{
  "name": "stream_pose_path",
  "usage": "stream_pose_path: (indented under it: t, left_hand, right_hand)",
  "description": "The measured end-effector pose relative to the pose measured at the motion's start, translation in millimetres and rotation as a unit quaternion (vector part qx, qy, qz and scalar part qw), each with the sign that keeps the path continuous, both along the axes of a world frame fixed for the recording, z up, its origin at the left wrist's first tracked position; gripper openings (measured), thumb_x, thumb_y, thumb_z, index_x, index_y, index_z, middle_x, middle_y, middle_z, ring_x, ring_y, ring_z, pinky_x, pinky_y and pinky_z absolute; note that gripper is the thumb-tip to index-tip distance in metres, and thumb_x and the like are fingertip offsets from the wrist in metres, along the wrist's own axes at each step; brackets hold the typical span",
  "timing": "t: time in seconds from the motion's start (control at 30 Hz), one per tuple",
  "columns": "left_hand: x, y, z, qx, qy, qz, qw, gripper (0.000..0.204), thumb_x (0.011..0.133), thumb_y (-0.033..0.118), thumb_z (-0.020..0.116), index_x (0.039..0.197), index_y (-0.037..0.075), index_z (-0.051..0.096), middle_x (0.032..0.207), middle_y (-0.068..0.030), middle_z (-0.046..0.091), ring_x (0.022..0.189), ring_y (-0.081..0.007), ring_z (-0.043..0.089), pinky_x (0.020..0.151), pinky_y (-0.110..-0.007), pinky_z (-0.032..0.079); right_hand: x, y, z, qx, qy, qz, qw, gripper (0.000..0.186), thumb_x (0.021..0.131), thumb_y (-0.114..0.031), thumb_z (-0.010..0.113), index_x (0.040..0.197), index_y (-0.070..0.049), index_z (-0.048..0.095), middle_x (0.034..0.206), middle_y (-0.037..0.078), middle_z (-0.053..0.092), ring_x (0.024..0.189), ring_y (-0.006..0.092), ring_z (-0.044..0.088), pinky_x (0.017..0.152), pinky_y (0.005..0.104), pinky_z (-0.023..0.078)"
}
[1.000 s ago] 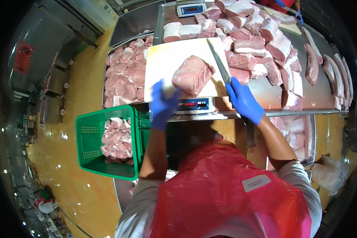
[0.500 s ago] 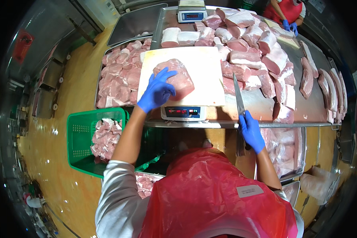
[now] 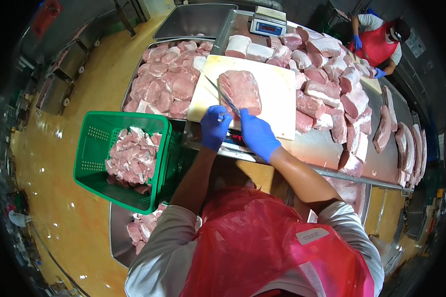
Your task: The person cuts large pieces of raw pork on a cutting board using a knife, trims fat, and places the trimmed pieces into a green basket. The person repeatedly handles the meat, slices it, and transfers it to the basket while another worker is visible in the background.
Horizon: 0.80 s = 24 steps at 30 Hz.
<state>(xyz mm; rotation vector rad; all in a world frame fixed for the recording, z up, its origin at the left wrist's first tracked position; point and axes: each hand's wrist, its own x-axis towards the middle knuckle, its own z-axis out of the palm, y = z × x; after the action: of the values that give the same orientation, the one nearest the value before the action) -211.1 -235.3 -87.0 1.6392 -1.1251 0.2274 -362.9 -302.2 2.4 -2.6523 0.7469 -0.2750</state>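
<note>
A knife (image 3: 224,96) is gripped in my right hand (image 3: 258,133), its blade slanting up and to the left along the left side of a pale pink piece of meat (image 3: 242,90). That piece lies on a white cutting board (image 3: 281,104). Close by on the left, at the board's near edge, my left hand (image 3: 215,129) is closed, fingers curled together; a small pale bit shows at the fingertips, too small to name. Both hands wear blue gloves. Below the board, a scale's red display (image 3: 236,138) is partly hidden by my hands.
Left of the board is a metal tray (image 3: 126,94) of meat slices; a green basket (image 3: 82,173) with trimmings stands nearer. Larger meat pieces (image 3: 327,96) are heaped on the right. A second scale (image 3: 268,22) sits at the back. A co-worker in a red apron (image 3: 376,47) stands far right.
My right hand has brought the knife from the table's right edge to the meat. My left hand has come off the meat, moved nearer and closed. The view has turned somewhat.
</note>
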Motion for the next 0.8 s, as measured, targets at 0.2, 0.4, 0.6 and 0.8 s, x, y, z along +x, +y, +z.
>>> stream_pose_path:
  t: [0.2,0.4,0.6,0.8]
  left_hand:
    - [3,-3,-9,-0.039,-0.025,0.051,0.998,0.017,0.074,0.002,0.076,0.086,0.008,0.065,0.088,-0.0092,0.067,0.075,-0.0302,0.067,0.068,-0.038,0.055]
    - [2,-1,-8,-0.048,0.053,0.045,0.996,0.014,0.071,0.000,0.076,0.079,0.005,0.065,0.081,-0.0103,0.066,0.073,-0.0269,0.066,0.068,-0.037,0.055]
    - [-15,16,-3,-0.050,0.144,0.034,0.988,0.014,0.071,0.002,0.073,0.080,0.007,0.064,0.084,-0.0114,0.065,0.070,-0.0297,0.062,0.065,-0.038,0.053]
    - [-14,23,-7,-0.002,0.038,0.027,0.999,0.016,0.070,0.002,0.074,0.080,0.007,0.062,0.086,-0.0107,0.066,0.077,-0.0298,0.066,0.070,-0.038,0.054]
  right_hand:
    - [23,-5,10,-0.009,0.077,0.019,0.997,0.017,0.095,-0.011,0.048,0.108,0.000,0.047,0.090,0.028,0.067,0.085,0.0442,0.068,0.074,0.0520,0.053]
    - [-73,-7,0,-0.063,0.233,0.013,0.970,0.018,0.092,-0.009,0.052,0.107,0.000,0.047,0.082,0.024,0.069,0.074,0.0419,0.069,0.066,0.0506,0.055]
    - [-119,-22,24,-0.075,0.259,0.030,0.962,0.023,0.091,-0.009,0.054,0.112,-0.004,0.047,0.082,0.024,0.067,0.072,0.0426,0.068,0.060,0.0501,0.054]
    - [-45,-12,18,-0.031,0.140,0.033,0.989,0.032,0.090,-0.009,0.055,0.120,-0.005,0.049,0.086,0.023,0.068,0.080,0.0433,0.068,0.068,0.0510,0.054]
